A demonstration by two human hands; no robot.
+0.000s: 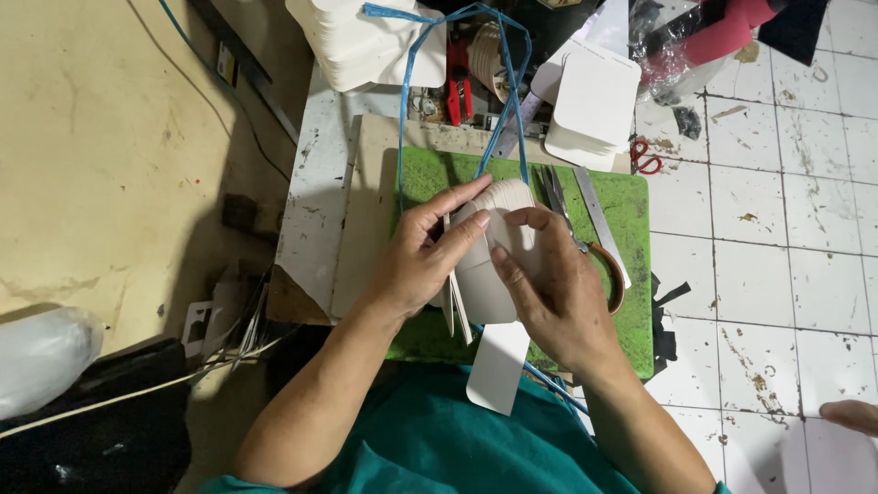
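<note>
I see both hands closed around a stack of pale rounded cards (489, 265) held above the green cutting mat (631, 206). The left hand (416, 261) clasps the stack's near side, its grip pressed onto the edges; the right hand (553, 293) pinches the far side, thumb on the face. I judge the bundle gathered but not yet tied: the blue strap (409, 91) loops loosely behind it.
</note>
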